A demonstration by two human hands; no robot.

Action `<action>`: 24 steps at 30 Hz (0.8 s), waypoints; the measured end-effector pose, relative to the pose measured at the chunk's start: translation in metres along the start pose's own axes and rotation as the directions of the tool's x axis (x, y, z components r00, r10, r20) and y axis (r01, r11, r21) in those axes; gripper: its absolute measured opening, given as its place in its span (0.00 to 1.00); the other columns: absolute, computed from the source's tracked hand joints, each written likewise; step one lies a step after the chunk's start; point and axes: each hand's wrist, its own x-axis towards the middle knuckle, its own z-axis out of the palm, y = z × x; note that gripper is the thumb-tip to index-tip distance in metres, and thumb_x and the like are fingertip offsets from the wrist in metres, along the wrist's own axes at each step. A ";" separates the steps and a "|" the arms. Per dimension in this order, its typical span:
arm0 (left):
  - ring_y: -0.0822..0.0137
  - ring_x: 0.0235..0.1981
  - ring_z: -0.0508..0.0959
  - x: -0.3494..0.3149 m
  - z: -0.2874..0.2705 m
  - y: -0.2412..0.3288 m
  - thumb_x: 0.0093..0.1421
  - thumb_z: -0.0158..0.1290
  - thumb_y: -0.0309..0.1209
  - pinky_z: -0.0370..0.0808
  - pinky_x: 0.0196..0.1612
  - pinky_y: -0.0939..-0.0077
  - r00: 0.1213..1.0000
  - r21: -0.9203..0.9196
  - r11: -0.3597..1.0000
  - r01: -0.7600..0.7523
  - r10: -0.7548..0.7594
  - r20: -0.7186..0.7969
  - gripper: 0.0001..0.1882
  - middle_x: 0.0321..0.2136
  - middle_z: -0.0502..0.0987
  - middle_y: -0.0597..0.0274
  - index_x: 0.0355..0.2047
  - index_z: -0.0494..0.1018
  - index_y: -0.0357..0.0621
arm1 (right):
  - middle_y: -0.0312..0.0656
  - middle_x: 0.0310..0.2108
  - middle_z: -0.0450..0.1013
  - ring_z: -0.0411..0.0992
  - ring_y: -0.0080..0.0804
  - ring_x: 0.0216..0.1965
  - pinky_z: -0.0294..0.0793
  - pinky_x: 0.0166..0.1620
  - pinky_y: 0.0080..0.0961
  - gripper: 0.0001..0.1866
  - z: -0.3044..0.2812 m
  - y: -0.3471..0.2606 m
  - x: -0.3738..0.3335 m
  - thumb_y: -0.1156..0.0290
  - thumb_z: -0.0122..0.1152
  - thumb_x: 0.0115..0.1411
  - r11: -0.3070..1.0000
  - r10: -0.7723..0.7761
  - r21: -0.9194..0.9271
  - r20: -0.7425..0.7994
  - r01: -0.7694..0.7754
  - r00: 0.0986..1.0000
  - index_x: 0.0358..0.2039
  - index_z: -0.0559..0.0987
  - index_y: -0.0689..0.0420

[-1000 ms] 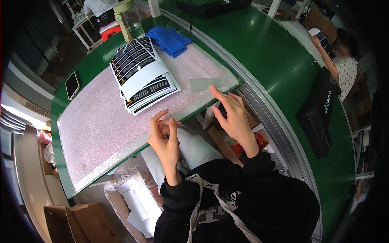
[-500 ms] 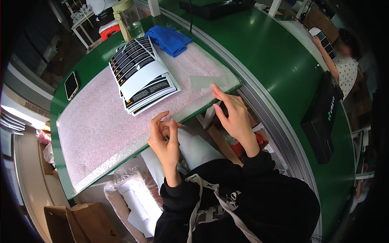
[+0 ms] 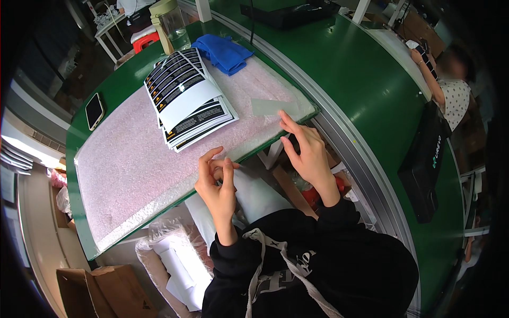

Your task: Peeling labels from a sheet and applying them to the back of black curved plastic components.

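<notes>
My left hand (image 3: 217,183) hovers at the near edge of a pale pink bubble-wrap mat (image 3: 122,159). Its fingers are loosely bent and apart, with nothing visible in them. My right hand (image 3: 308,156) is over the mat's right corner, fingers spread and empty. Its fingertips are beside a translucent, pale strip (image 3: 265,107) lying flat on the mat; whether they touch it I cannot tell. Beyond my hands lies a fanned stack of black-and-white printed sheets (image 3: 193,108), several with orange marks.
A blue cloth (image 3: 222,54), a lidded clear jug (image 3: 175,32) and a phone (image 3: 95,112) lie around the stack. To the right, a green conveyor (image 3: 360,79) carries a long black box (image 3: 424,164). A person (image 3: 453,98) works across it. Cardboard boxes (image 3: 106,291) stand below left.
The black box on the right conveyor has slid a little nearer, and the far black item has shifted right. The person across has moved their hands. My hands stay nearly still.
</notes>
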 end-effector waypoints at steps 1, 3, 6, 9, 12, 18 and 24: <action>0.84 0.11 0.63 0.000 0.000 0.000 0.61 0.52 0.26 0.56 0.17 0.87 1.000 0.009 1.000 0.016 -0.016 -0.005 0.12 0.18 0.77 0.66 0.45 0.70 0.42 | 0.43 0.41 0.76 0.74 0.37 0.39 0.68 0.46 0.32 0.30 0.000 0.000 0.000 0.77 0.57 0.56 1.000 0.002 0.001 0.003 -0.002 1.000 0.60 0.66 0.50; 0.84 0.11 0.63 0.000 0.000 0.000 0.61 0.52 0.26 0.56 0.17 0.87 1.000 0.000 1.000 0.003 -0.003 0.002 0.12 0.18 0.77 0.66 0.45 0.70 0.42 | 0.43 0.41 0.76 0.74 0.37 0.39 0.68 0.46 0.32 0.30 0.000 0.000 0.000 0.77 0.57 0.56 1.000 0.001 0.005 -0.001 -0.001 1.000 0.60 0.66 0.50; 0.84 0.11 0.63 0.000 -0.001 0.000 0.61 0.52 0.26 0.57 0.17 0.87 1.000 -0.004 1.000 0.004 -0.004 0.004 0.12 0.18 0.77 0.66 0.45 0.70 0.42 | 0.43 0.40 0.76 0.74 0.38 0.39 0.68 0.46 0.32 0.29 0.001 0.000 0.000 0.77 0.56 0.57 1.000 -0.001 0.002 -0.005 0.001 1.000 0.60 0.66 0.50; 0.84 0.11 0.63 0.000 -0.001 0.000 0.61 0.52 0.26 0.57 0.17 0.87 1.000 -0.001 1.000 0.002 -0.002 0.004 0.12 0.18 0.77 0.66 0.45 0.70 0.42 | 0.43 0.40 0.76 0.74 0.38 0.39 0.68 0.46 0.32 0.29 0.001 0.000 0.001 0.76 0.56 0.57 1.000 -0.003 -0.003 -0.004 0.003 1.000 0.60 0.66 0.50; 0.84 0.11 0.63 0.000 -0.001 0.000 0.61 0.52 0.26 0.57 0.17 0.87 1.000 0.004 1.000 0.000 0.000 0.005 0.12 0.18 0.77 0.66 0.45 0.70 0.42 | 0.43 0.39 0.76 0.74 0.38 0.38 0.69 0.45 0.32 0.29 0.001 0.001 0.000 0.76 0.56 0.57 1.000 -0.003 -0.005 -0.003 0.003 1.000 0.60 0.66 0.50; 0.84 0.11 0.64 -0.001 -0.001 0.001 0.61 0.52 0.26 0.57 0.17 0.88 1.000 -0.009 1.000 0.014 -0.013 0.013 0.12 0.19 0.77 0.65 0.45 0.70 0.42 | 0.43 0.39 0.76 0.74 0.38 0.38 0.69 0.45 0.32 0.29 0.001 0.001 0.000 0.76 0.56 0.57 1.000 -0.005 -0.010 -0.002 0.005 1.000 0.60 0.66 0.51; 0.84 0.11 0.64 -0.001 -0.001 0.000 0.61 0.52 0.26 0.56 0.17 0.88 1.000 -0.017 1.000 0.007 -0.006 0.014 0.12 0.19 0.78 0.65 0.45 0.70 0.42 | 0.43 0.39 0.76 0.74 0.38 0.38 0.69 0.44 0.32 0.29 0.001 0.001 0.000 0.77 0.56 0.57 1.000 -0.002 -0.015 0.003 0.002 1.000 0.60 0.66 0.51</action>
